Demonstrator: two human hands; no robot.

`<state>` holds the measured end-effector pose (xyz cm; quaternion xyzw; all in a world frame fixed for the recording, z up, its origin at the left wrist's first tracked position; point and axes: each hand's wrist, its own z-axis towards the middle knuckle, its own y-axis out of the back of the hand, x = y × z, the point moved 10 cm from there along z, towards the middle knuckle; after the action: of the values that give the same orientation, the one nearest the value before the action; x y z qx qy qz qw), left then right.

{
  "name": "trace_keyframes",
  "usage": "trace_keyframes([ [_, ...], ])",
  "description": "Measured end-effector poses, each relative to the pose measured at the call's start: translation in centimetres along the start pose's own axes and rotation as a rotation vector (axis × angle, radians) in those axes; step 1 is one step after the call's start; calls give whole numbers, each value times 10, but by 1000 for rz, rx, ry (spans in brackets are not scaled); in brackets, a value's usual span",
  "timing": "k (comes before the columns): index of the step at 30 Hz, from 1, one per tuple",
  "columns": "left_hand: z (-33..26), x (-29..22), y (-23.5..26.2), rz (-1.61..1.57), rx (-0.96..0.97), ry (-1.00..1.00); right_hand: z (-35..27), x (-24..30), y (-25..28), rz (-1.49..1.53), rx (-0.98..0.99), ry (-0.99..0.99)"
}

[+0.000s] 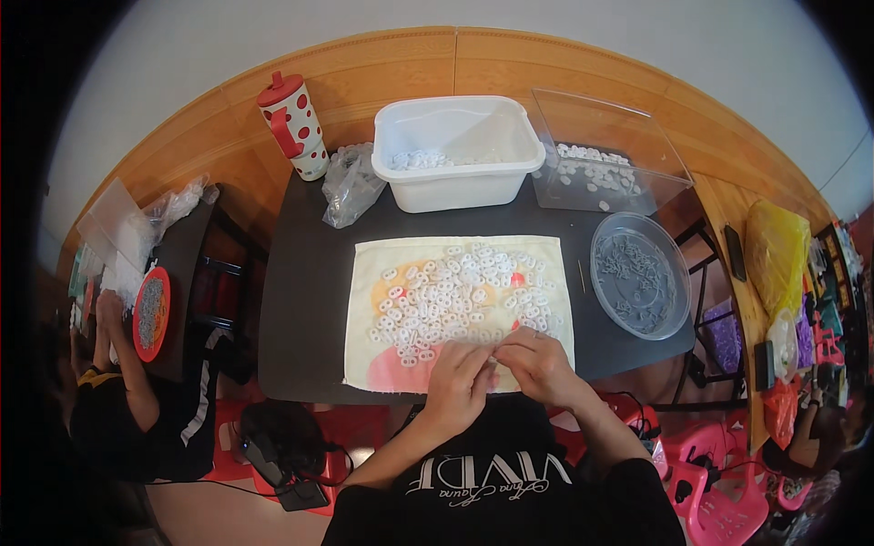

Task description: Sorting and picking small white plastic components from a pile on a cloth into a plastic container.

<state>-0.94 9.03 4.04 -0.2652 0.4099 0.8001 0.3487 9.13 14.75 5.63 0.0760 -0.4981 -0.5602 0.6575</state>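
Observation:
My left hand (458,380) and my right hand (537,366) meet at the near edge of a cream cloth (364,273), fingertips pinched together. Whatever they hold between them is too small and too covered to make out. Just beyond my fingers, many small white oval pieces with two holes (437,300) lie loosely spread over the cloth. To the right of the cloth stands a round clear tray (678,309) with small grey metal-looking parts (633,268) in it.
A white tub (460,191) with white pieces stands at the back, beside a clear box (628,127) of similar pieces. A plastic bag (350,187) and a spotted tumbler (296,127) are back left. A thin stick (583,276) lies by the tray. Another person's hands (109,314) work at the far left.

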Motion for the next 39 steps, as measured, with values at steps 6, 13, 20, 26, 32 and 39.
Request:
trace_keyframes([
  [6,-2,3,-3,14,7,9,-4,-2,0,17,-26,10],
  [13,4,1,-6,19,61,34,-6,-6,2,94,-53,-17],
  [20,3,6,-8,-5,91,50,-4,-4,2,68,-34,-7],
  [26,3,9,-10,-16,107,70,-3,-1,4,50,-31,19],
  [32,3,8,-10,-10,105,68,-5,-1,0,2,11,45],
  [39,3,2,-5,24,52,26,-4,1,-4,-18,27,63],
])
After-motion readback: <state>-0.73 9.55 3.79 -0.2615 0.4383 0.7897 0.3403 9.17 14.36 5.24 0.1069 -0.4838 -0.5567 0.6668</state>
